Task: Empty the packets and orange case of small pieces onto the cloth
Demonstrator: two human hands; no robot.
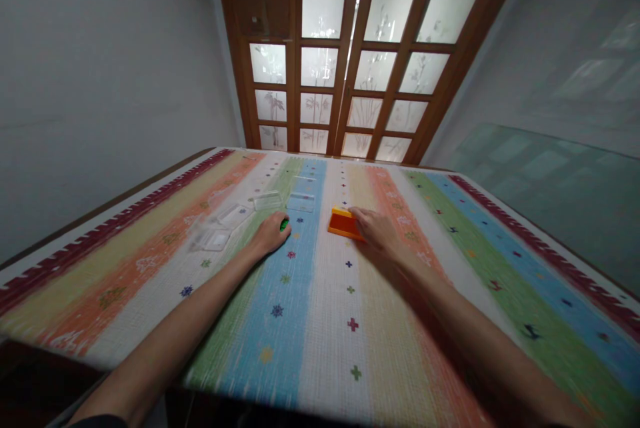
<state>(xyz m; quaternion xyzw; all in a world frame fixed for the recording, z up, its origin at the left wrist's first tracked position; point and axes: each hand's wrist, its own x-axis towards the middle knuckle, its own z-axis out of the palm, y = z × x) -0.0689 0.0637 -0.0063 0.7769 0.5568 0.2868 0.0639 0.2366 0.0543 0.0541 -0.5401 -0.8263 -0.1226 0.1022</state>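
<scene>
My left hand [270,233] rests low over the blue and green stripes of the cloth. Its fingers are curled around a small green object [284,224], mostly covered, so its kind does not show. Off to the right, my right hand [374,228] grips the right end of a shallow orange box [344,223] with a yellow-orange far edge. The box's open side faces me, and my fingers hide its right end. Beyond and left of my left hand are several transparent plastic boxes, among them one box [301,202] on the blue stripe and another [216,240] nearer the left.
A striped, patterned tablecloth [330,321] covers the long table. Wooden doors with frosted panes [345,68] stand past its far end. A grey wall [110,68] borders the left, and a greenish glass panel [545,181] leans along the right wall.
</scene>
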